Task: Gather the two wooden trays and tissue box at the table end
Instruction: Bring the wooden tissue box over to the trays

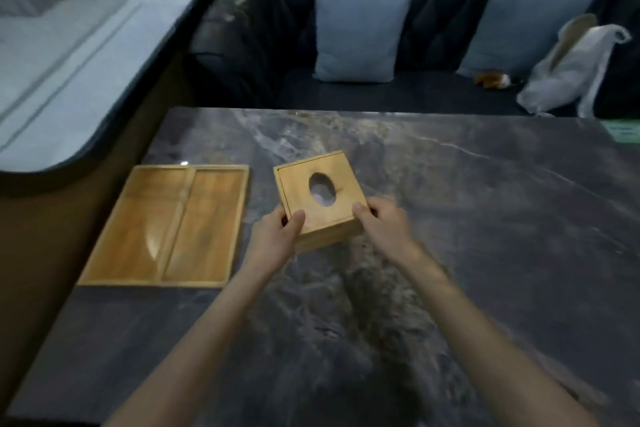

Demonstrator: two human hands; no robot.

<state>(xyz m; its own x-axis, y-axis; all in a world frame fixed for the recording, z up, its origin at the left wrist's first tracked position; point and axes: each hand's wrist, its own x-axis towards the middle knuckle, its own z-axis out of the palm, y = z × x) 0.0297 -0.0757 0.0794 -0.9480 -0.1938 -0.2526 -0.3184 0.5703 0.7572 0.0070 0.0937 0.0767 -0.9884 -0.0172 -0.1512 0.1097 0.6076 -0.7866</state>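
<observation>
**Box in both hands, trays to your left**

Your thumbs lie on the lid of the box (320, 199), fingers wrapped down its near corners: left hand (277, 236) and right hand (382, 225) both grip it, forearms reaching straight out. The two trays (166, 225) lie side by side at the table (485, 218) edge, just left of the box, long axes running away from you. Your left hand is nearer them.

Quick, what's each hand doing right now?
Left hand: closed on the tissue box, near-left corner.
Right hand: closed on the same box, near-right corner.
</observation>
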